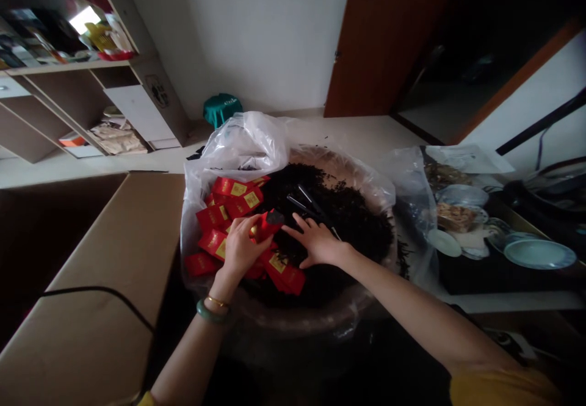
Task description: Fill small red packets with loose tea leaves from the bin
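A wide round basket [297, 323] lined with clear plastic holds a heap of dark, loose tea leaves [361, 217]. My left hand [242, 247] grips a small red packet [268, 226], whose dark upper end faces away from me. Just right of it, my right hand [315, 241] is spread above the leaves with its fingers apart, holding nothing. Beyond my right fingers, slim dark sticks with shiny ends [311, 201] lie on the heap; their kind is unclear. Several red packets with gold labels [229, 201] are piled on the basket's left side, partly behind my left hand.
An open cardboard box [114, 253] stands at the left, with a black cable [105, 290] across it. To the right, a low table [517, 301] carries a pale dish [540, 253] and clear containers [460, 210]. Behind are a teal-covered stool [222, 110], shelves [55, 88] and a brown door [379, 39].
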A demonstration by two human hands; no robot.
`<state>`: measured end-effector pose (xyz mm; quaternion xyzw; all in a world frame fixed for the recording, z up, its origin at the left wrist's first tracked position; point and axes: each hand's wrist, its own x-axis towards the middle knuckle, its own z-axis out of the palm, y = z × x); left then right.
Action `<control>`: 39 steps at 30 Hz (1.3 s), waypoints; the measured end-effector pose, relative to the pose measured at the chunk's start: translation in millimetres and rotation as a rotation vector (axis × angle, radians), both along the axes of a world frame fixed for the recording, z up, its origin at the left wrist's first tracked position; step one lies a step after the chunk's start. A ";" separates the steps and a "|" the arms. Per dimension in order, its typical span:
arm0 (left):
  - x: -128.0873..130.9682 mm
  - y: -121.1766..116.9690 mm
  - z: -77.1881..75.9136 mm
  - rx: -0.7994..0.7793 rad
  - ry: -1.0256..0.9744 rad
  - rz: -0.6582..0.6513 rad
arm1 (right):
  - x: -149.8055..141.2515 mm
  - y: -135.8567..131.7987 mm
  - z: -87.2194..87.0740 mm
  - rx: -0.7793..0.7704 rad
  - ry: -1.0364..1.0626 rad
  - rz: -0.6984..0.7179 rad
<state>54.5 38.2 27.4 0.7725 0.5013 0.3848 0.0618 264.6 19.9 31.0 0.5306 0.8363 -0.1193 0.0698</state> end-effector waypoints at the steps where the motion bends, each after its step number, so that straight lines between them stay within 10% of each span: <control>1: -0.1 -0.2 0.1 -0.001 -0.001 -0.009 | -4.3 -1.4 -2.3 -0.012 -0.008 0.013; 14: -0.2 -0.9 -0.2 -0.001 -0.009 -0.048 | -11.5 -10.5 14.8 -0.007 0.039 0.022; 26: 17.9 -10.0 -7.7 -0.034 -0.059 -0.083 | 10.7 6.5 66.0 0.454 1.012 -0.199; 39: 29.8 -16.5 -18.8 -0.050 -0.199 -0.012 | -7.3 -7.6 51.6 0.426 0.853 -0.051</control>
